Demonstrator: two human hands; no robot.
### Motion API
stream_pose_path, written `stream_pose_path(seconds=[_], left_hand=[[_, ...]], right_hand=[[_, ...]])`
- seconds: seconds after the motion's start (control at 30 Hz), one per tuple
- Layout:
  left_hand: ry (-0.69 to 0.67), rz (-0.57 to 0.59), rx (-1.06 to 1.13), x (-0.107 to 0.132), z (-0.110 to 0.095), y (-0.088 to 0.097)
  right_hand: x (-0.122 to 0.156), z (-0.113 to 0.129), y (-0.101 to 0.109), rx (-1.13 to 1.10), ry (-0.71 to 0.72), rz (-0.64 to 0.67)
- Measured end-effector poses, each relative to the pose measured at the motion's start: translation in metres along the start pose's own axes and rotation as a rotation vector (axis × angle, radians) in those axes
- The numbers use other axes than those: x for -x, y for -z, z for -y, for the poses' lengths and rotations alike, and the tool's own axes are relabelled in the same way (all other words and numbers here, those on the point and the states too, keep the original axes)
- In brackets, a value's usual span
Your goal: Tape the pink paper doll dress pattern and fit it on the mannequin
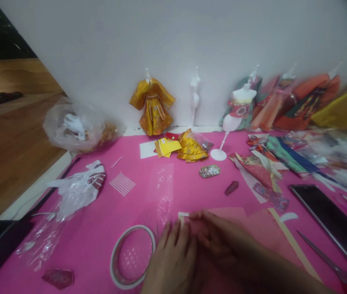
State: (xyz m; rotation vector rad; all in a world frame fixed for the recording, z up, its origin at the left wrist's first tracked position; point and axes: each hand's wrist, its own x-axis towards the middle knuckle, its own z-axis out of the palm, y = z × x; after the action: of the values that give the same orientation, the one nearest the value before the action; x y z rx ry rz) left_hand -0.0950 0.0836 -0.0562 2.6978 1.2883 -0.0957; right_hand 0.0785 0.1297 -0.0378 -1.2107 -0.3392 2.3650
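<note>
My left hand (175,249) lies flat, fingers stretched out, over the left edge of a sheer pink fabric piece (253,230). Under its fingertips runs a cream tape strip with a white end (183,214). My right hand (219,232) is closed beside it, fingers bent, with thumb and index finger pinching at that white end; its palm side is hidden. A second cream tape strip (292,241) follows the fabric's right edge. Just left of my left hand, a roll of tape (115,261) rests on its side on the pink table surface (93,228).
Scissors (323,253) and a black phone (326,220) lie at right. Fabric scraps (259,171) spread behind them. A small dress form (233,118) and a yellow doll robe (152,106) stand at the back. Rhinestone sheets (122,183) and plastic bags (78,188) lie left.
</note>
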Motion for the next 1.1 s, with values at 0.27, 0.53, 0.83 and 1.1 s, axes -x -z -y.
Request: stream_pose_path(seconds=[0.27,0.53,0.83,1.1], left_hand=[[-0.034,-0.100,-0.056,0.003,0.002,-0.002],[-0.025,-0.226,-0.077,0.004,0.002,-0.007],[-0.061,-0.365,-0.153,0.006,0.003,-0.014],[0.030,-0.480,-0.123,0.005,0.000,-0.034]], right_hand=[[0.003,0.002,-0.003,0.011,-0.032,-0.068],[0.008,0.005,-0.007,0.048,-0.046,-0.109],[0.005,0.004,-0.002,0.079,-0.054,-0.123],[0.006,0.003,-0.003,0.090,-0.042,-0.148]])
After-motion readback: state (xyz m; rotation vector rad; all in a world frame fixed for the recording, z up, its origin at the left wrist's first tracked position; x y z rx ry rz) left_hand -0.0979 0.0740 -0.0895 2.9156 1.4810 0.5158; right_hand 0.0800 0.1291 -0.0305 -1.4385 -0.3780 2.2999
